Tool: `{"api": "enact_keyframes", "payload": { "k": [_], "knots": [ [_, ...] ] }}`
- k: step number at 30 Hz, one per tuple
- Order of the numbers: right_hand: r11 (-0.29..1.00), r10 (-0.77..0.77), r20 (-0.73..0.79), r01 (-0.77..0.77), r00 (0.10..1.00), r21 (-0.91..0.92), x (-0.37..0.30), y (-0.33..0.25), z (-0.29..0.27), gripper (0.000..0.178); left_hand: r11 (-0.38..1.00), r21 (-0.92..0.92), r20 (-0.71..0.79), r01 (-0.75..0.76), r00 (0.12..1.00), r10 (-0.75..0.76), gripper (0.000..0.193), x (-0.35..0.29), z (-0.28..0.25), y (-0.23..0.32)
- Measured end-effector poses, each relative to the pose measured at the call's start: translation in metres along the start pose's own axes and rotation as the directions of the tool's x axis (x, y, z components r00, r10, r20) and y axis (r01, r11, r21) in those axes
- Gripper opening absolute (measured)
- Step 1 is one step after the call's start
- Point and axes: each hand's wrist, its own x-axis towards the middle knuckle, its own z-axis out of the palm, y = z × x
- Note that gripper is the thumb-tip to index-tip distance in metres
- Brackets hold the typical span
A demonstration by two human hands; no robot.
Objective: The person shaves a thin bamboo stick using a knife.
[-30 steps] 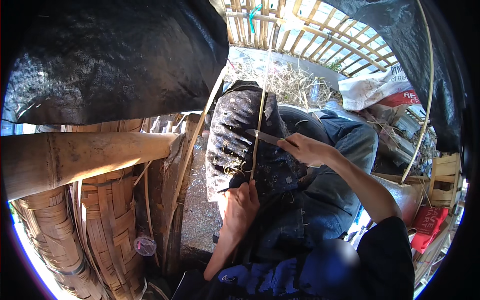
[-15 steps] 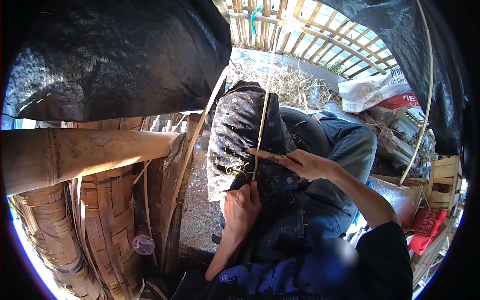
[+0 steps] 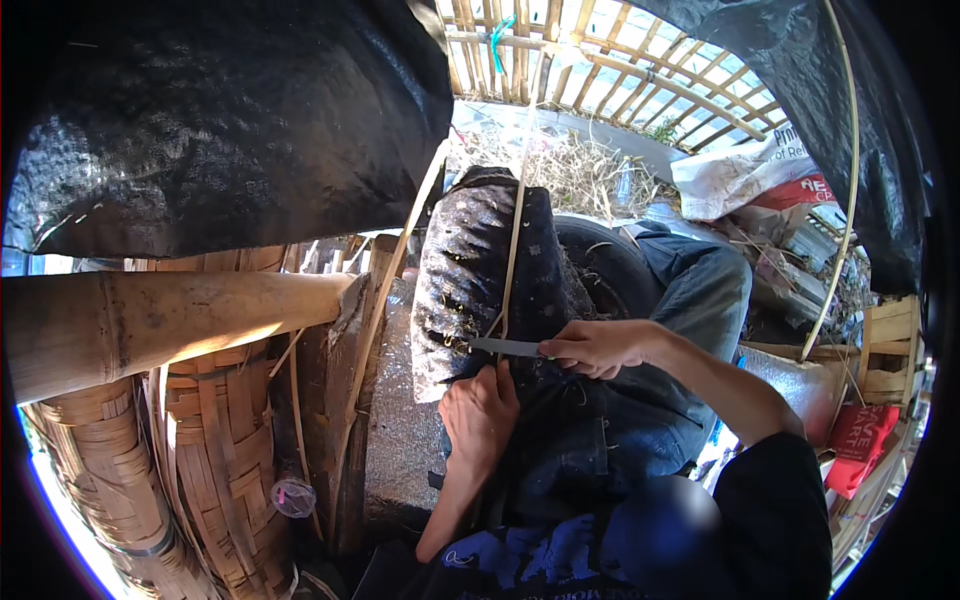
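My left hand (image 3: 480, 412) is closed around the near end of a long, thin bamboo strip (image 3: 515, 240). The strip runs away from me over a dark patterned cloth (image 3: 470, 255) draped across my leg. In my right hand (image 3: 602, 347) is a knife, its grey blade (image 3: 508, 347) lying across the strip just beyond my left fingers. The knife's handle is mostly covered by my fingers. Pale curled shavings (image 3: 452, 328) cling to the cloth beside the blade.
At left a thick bamboo pole (image 3: 180, 310) lies in front of woven bamboo baskets (image 3: 215, 430). Black plastic sheeting (image 3: 230, 130) hangs above it. A dark tyre (image 3: 605, 265) is beside my leg, and dry straw (image 3: 580, 165) lies beyond, below a bamboo lattice (image 3: 640, 75).
My right hand has drawn the knife toward me along the strip, close to my left hand. The blade's flat grey side now shows. My left hand keeps its grip.
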Motion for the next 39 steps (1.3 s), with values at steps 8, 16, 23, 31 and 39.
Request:
{"api": "enact_keyframes", "payload": {
  "k": [8,16,23,31,39],
  "knots": [
    [0.613,-0.782,-0.439,0.416,0.443,-0.672,-0.009,0.005,0.009,0.029,0.913,-0.311,0.228,0.264,0.953,-0.198,0.037,0.0,-0.017,-0.01],
    [0.161,-0.865,-0.239,-0.208,0.44,-0.965,-0.008,0.003,0.032,0.014,0.97,-0.159,0.167,0.186,0.973,-0.159,0.036,-0.002,-0.023,-0.005],
    [0.223,-0.918,-0.229,-0.056,0.323,-0.973,-0.006,0.005,0.016,0.016,0.908,-0.267,0.304,0.324,0.922,-0.24,0.036,0.003,-0.031,-0.002],
    [0.365,-0.84,-0.495,-0.444,0.221,-0.819,-0.004,-0.007,-0.039,0.017,0.941,-0.223,0.323,0.253,0.93,-0.173,0.036,0.001,-0.039,-0.002],
    [0.254,-0.868,-0.338,-0.26,0.364,-0.932,0.002,-0.002,0.001,0.032,0.735,-0.453,0.611,0.505,0.776,-0.156,0.044,0.005,-0.041,-0.027]
  ]
}}
